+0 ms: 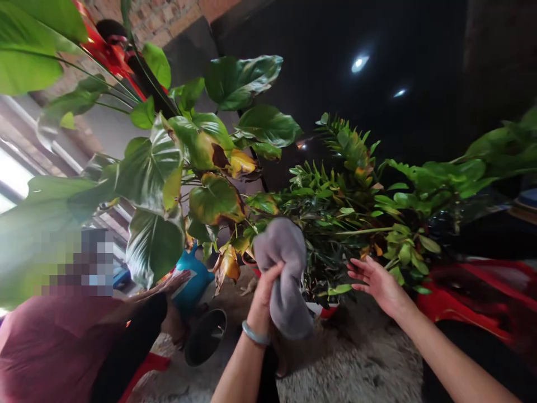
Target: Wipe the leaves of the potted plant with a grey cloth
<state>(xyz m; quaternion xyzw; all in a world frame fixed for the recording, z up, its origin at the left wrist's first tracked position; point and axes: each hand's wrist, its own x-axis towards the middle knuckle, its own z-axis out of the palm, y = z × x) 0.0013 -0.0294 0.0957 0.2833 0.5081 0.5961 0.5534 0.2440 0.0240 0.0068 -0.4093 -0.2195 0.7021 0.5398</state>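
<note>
My left hand (265, 295), with a pale bangle on its wrist, is closed around the middle of a grey cloth (289, 246). The cloth bunches above and below the fist, in front of the plants. To the right, my right hand (373, 282) is held out with its fingers apart and nothing in them. It is close to the lower leaves of a bushy green plant (405, 252). Left of the cloth, a large-leaved plant (216, 201) has several leaves with yellow and brown edges.
A person in a maroon top (54, 341) sits at the left, by a blue watering can (195, 280). A dark basin (205, 337) rests on the rough floor. A red plastic chair (465, 302) stands at the right. Behind the plants is a dark glossy wall (319, 67).
</note>
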